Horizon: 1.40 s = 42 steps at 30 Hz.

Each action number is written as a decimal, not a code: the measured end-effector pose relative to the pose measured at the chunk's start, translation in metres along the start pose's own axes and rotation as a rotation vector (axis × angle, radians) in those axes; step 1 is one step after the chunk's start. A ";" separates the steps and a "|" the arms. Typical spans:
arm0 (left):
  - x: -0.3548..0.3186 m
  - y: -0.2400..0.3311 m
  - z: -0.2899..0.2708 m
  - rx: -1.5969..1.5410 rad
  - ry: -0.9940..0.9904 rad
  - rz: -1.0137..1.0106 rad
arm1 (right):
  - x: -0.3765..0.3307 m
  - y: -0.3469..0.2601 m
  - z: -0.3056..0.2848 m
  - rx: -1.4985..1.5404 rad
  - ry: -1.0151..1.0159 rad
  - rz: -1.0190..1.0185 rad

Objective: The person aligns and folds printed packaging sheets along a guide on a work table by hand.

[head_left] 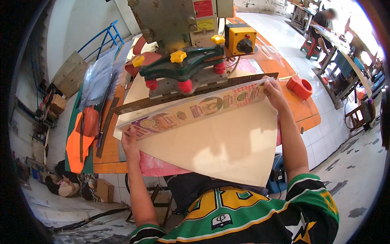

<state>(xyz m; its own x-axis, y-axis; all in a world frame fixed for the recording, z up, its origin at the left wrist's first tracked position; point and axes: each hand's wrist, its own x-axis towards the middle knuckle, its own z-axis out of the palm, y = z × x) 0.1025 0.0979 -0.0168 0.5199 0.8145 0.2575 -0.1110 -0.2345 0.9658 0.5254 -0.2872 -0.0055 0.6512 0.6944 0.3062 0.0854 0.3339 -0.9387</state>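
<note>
Stretched between both hands is a long strip of clear plastic (193,112) with colourful food prints, lying slantwise along the far edge of a large cream sheet (215,142). My left hand (131,144) pinches the strip's near left end. At its far right end, my right hand (275,92) closes on the upper corner. Just beyond the strip runs a long thin metal bar (132,106), fixed under a press head (185,67) with a dark green bracket, yellow knobs and red posts. Part of a pink sheet (160,164) shows beneath the cream one.
A red-orange tape dispenser (300,87) sits at the table's right. On the left are an orange sheet (74,148), loose metal strips (106,130) and a pile of clear plastic (97,79). A yellow control box (240,40) is beside the press. A seated person (323,20) works far right.
</note>
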 end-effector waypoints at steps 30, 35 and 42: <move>-0.003 0.003 0.009 -0.023 0.044 0.016 | -0.002 -0.008 0.005 0.020 -0.023 0.037; 0.000 -0.005 -0.005 -0.009 0.022 -0.018 | -0.003 -0.010 0.002 -0.085 0.014 0.045; -0.010 0.027 0.019 0.085 0.051 0.048 | -0.003 -0.020 0.003 -0.256 -0.016 0.004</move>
<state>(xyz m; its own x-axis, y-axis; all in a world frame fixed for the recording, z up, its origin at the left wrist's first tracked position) 0.1106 0.0731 0.0065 0.4713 0.8268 0.3070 -0.0613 -0.3165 0.9466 0.5198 -0.2940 0.0127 0.6400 0.7060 0.3033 0.2728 0.1603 -0.9486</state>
